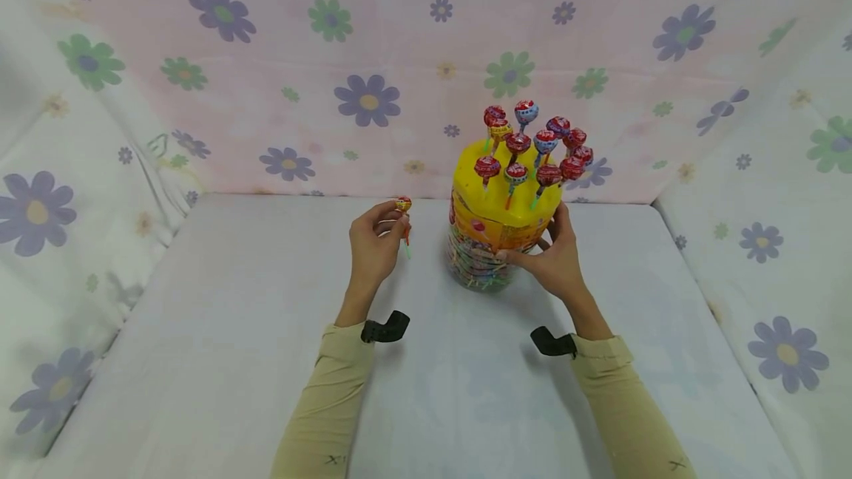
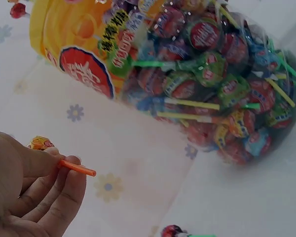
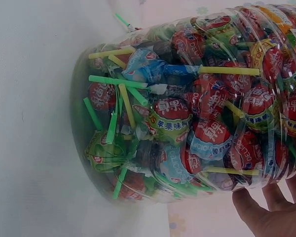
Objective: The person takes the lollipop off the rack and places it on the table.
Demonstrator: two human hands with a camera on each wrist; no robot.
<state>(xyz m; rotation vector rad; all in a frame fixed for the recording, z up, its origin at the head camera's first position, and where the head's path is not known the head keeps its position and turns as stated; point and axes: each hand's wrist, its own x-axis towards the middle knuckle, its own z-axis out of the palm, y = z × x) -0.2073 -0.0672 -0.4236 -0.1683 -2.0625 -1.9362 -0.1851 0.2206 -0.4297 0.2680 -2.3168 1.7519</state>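
Observation:
Thumb and fingertips of my left hand pinch a lollipop with a yellow-and-red wrapper by its orange stick. To its right stands a clear plastic jar full of wrapped lollipops, under a yellow lid. Several lollipops stand upright in the lid's top, heads up. My right hand grips the jar from the right, thumb at the front and fingers round the far side. In the left wrist view another lollipop, with a green stick, lies near the left hand.
A white-covered table bears the jar. A flowered cloth hangs behind the table, with more on both sides. Black wrist bands with mounts sit below each hand.

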